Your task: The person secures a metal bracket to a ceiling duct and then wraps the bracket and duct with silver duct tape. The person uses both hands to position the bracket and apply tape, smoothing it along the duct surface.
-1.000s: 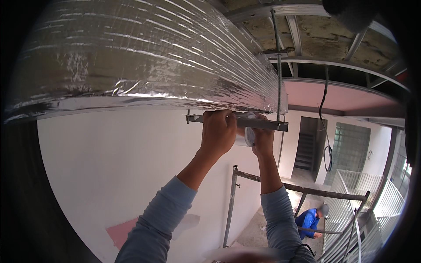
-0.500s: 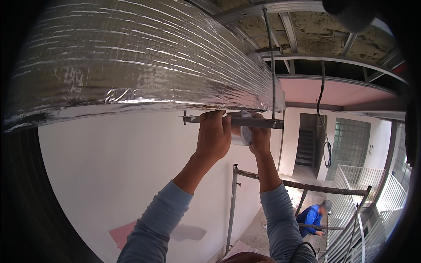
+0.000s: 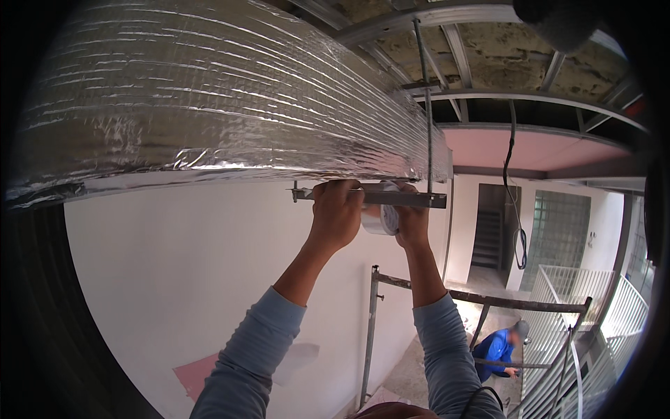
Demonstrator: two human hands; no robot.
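A foil-wrapped duct runs overhead, with a grey metal support bar hung below it. At the bar's left part is my left hand, its fingers bent up over the bar against the duct's underside; whatever is between the fingertips is hidden. My right hand, partly behind the bar, grips a roll of silvery tape. The roll hangs just under the bar between both hands. A threaded rod holds the bar's right end.
Below right stands a scaffold frame. Beyond it a person in blue crouches near white railings. A black cable dangles from the ceiling framing. A white wall rises behind my arms.
The tape roll has tilted and sits slightly lower and further left. Both hands stay at the bar, with the view shifted a little. The person below has moved a hand.
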